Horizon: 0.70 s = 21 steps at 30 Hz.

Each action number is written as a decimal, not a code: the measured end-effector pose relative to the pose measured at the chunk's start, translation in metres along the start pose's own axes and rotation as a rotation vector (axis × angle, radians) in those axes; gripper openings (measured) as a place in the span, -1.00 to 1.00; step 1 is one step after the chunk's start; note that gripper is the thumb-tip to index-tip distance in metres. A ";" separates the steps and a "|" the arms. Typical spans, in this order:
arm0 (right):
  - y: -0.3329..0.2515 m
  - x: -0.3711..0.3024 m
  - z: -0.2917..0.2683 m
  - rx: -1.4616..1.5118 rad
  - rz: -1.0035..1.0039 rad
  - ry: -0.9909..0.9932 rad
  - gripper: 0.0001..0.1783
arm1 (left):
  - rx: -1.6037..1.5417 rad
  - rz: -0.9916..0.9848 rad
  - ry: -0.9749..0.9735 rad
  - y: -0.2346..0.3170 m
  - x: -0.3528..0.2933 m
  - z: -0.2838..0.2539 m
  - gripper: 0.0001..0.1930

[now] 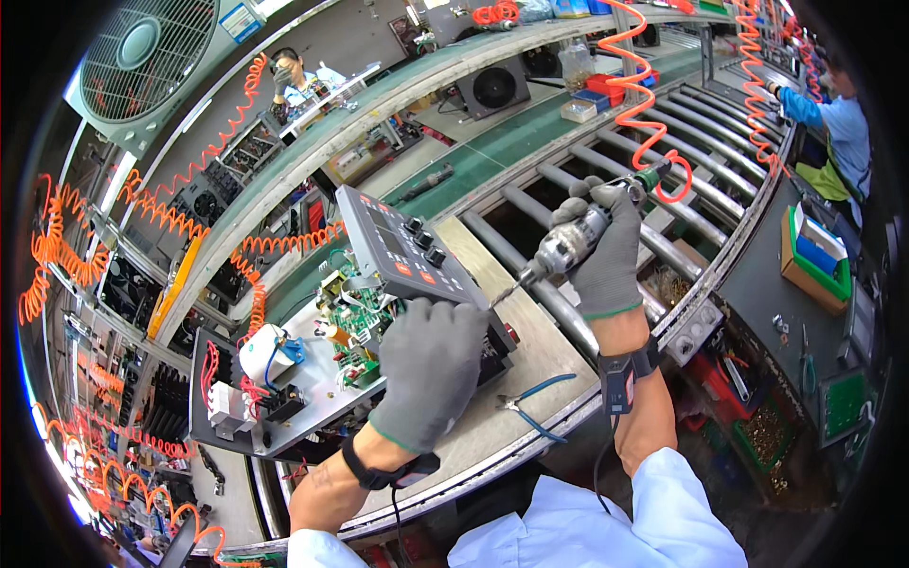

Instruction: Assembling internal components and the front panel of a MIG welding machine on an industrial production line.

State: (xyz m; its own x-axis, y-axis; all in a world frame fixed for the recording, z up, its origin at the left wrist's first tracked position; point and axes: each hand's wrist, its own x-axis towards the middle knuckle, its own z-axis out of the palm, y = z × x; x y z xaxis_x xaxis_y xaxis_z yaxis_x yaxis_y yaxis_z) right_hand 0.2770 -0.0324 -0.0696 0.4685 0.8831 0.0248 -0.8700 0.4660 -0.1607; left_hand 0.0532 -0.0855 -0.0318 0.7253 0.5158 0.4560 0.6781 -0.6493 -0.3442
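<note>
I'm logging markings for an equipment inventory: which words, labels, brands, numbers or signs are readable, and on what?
None is clear enough to quote.
Grey control panel: orange and pale markings, too small.
Blue-and-white label on the large fan: too small.
Black device on the right wrist: tiny markings, unreadable.

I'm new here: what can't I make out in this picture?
All in the head view:
Fingertips of the left hand: hidden by its knuckles.
Part of the circuit board: behind that hand.
Grip of the power tool: covered by the right hand.
Fan: top cut off by the edge.
</note>
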 end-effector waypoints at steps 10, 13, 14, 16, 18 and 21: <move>0.076 0.109 0.026 0.004 -0.017 0.177 -0.88 | -1.182 -0.760 0.231 -0.068 -0.008 -0.049 -0.75; 0.109 0.140 0.032 0.001 -0.055 0.247 -0.88 | -1.014 -0.800 0.114 -0.093 0.007 -0.049 -0.65; 0.119 0.149 0.034 -0.019 -0.063 0.287 -0.89 | -1.029 -0.778 0.116 -0.098 0.011 -0.045 -0.65; 0.137 0.163 0.036 -0.001 -0.021 0.291 -0.89 | -1.061 -0.889 -0.085 -0.105 0.020 -0.037 -0.60; 0.149 0.172 0.035 -0.068 0.024 0.274 -0.87 | -1.050 -0.860 -0.123 -0.107 0.028 -0.027 -0.57; 0.159 0.178 0.033 -0.122 0.040 0.220 -0.88 | -1.171 -1.002 -0.233 -0.111 0.037 -0.023 -0.55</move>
State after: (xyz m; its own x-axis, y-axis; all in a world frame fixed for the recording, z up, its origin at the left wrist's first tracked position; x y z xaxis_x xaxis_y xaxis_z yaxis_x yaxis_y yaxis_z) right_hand 0.2171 0.2004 -0.0580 0.4676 0.8616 -0.1974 -0.8700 0.4091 -0.2751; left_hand 0.0015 -0.0073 0.0423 0.1270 0.9893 -0.0718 0.4919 0.0001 0.8706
